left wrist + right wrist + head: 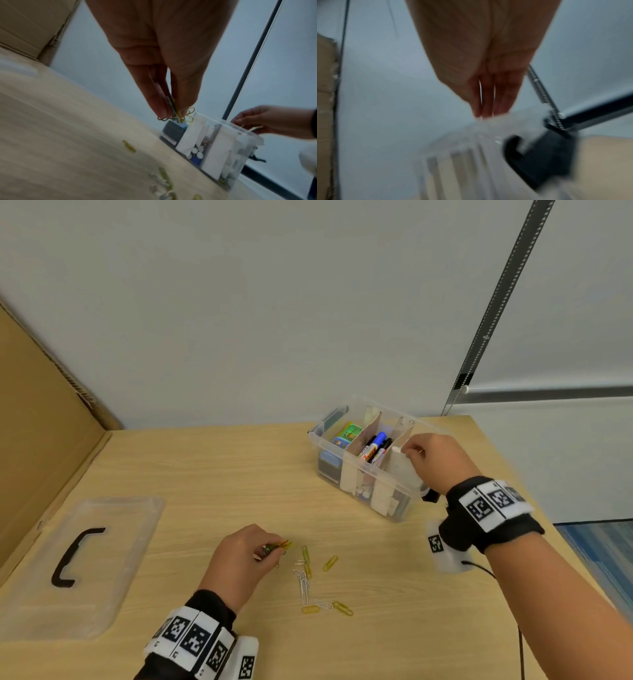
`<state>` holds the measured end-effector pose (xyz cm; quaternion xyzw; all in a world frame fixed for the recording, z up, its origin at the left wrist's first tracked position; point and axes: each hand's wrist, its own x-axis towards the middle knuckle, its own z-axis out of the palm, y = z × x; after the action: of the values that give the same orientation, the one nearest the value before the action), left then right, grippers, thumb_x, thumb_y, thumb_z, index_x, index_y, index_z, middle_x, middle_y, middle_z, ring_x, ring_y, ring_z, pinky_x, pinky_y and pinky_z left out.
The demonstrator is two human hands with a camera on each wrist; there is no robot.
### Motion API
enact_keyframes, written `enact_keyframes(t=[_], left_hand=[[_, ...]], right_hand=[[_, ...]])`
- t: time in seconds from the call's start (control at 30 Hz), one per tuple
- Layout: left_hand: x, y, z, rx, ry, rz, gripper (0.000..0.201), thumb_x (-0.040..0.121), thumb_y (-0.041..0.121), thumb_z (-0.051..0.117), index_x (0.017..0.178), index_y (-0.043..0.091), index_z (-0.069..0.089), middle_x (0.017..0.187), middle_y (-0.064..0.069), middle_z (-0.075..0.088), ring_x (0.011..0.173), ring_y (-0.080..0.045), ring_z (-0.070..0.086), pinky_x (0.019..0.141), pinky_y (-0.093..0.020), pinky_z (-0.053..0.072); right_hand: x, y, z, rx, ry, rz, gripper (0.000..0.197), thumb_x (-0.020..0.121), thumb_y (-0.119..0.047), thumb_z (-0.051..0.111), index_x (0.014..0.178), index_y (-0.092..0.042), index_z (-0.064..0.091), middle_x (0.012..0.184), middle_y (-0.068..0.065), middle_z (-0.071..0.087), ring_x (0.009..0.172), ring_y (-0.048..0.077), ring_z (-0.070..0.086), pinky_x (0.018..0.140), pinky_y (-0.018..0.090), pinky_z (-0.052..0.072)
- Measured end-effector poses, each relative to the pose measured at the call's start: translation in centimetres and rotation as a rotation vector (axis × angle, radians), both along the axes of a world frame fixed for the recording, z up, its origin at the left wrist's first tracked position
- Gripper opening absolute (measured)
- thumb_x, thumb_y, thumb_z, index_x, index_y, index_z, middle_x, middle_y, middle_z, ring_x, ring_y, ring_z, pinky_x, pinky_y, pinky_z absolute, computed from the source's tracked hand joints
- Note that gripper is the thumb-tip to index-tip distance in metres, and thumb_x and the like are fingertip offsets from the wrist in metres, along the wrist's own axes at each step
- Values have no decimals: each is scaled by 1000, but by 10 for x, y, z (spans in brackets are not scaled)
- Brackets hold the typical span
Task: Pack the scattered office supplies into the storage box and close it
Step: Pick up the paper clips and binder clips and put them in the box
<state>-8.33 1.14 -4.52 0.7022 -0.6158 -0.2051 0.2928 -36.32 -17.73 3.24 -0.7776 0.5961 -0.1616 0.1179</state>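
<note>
My left hand (270, 551) hovers low over the wooden table and pinches a small bundle of yellow and dark paper clips (279, 546) between thumb and fingers (161, 108); the bundle (178, 115) sticks out below the fingertips. Several loose yellow and white paper clips (305, 578) lie on the table just right of that hand. The clear storage box (387, 501) stands open at the far right, with cardboard dividers, markers and erasers inside. My right hand (409, 451) is over its rightmost compartment, fingertips (485, 111) pointing down at the rim. What it holds, if anything, is blurred.
The clear lid (130, 542) with a black handle (73, 556) lies flat at the left. A cardboard panel (41, 440) walls the left side. A black latch (431, 495) hangs on the box's right end. The table's right edge runs close behind my right forearm.
</note>
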Motion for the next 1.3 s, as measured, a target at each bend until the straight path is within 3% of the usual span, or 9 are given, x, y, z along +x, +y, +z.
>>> enact_keyframes(t=[0.1,0.23,0.4,0.5,0.77,0.93,1.03,1.13,1.3], left_hand=[[-15,-8,16,-83,42,-30,13,80,19,74,91,25,75,80,16,63,84,2,59,64,-6,45],[-46,-43,43,-105,92,-98,15,81,20,72,95,22,75,86,10,67,81,-2,60,69,-14,51],[-105,-108,84,-179,16,-245,20,85,24,66,104,23,72,92,8,65,77,-5,58,74,-18,48],[-144,-151,92,-141,-230,-313,21,89,24,59,105,19,72,94,-2,65,83,-16,58,79,-31,50],[-192,-200,77,303,-601,-471,17,88,6,51,72,9,57,70,-5,52,87,-30,62,74,-34,47],[-181,-199,73,313,-454,-508,18,90,16,53,85,7,68,83,-8,65,80,-25,61,74,-31,48],[-162,-176,72,121,-149,-501,24,94,20,52,112,16,68,107,0,71,97,-13,64,91,-27,50],[-128,-142,73,-83,72,-409,26,94,16,52,116,19,65,112,6,70,101,-3,63,91,-16,48],[-38,-80,48,-106,-15,-160,23,94,15,53,111,20,67,110,5,69,98,-5,63,89,-19,49]], right_hand=[[-24,15,-24,-181,-97,-115,30,96,-23,45,122,-13,59,124,4,58,111,21,52,89,32,46],[-31,23,-61,-68,-235,-118,48,101,-32,30,146,-15,34,155,-2,28,140,17,29,116,38,26],[-31,26,-74,-110,-274,-111,50,101,-33,26,148,-19,29,158,-7,21,140,17,29,115,37,28],[-34,25,-77,-154,-252,-99,49,101,-32,27,147,-18,32,157,-6,23,139,18,32,113,37,31],[-36,27,-80,-165,-213,-94,55,97,-40,18,148,-21,30,158,-7,22,137,21,35,110,42,36],[-35,27,-81,-148,-218,-105,51,100,-35,24,149,-23,27,158,-9,19,139,22,31,110,44,34],[-36,26,-81,-147,-210,-95,51,100,-36,23,149,-23,28,158,-9,19,138,23,33,109,45,35],[-39,26,-77,-126,-183,-92,58,95,-42,16,148,-21,31,157,-7,23,136,26,34,109,45,35],[-22,47,-53,-285,-141,-38,53,93,-32,33,141,-12,39,153,5,30,140,31,25,113,48,27]])
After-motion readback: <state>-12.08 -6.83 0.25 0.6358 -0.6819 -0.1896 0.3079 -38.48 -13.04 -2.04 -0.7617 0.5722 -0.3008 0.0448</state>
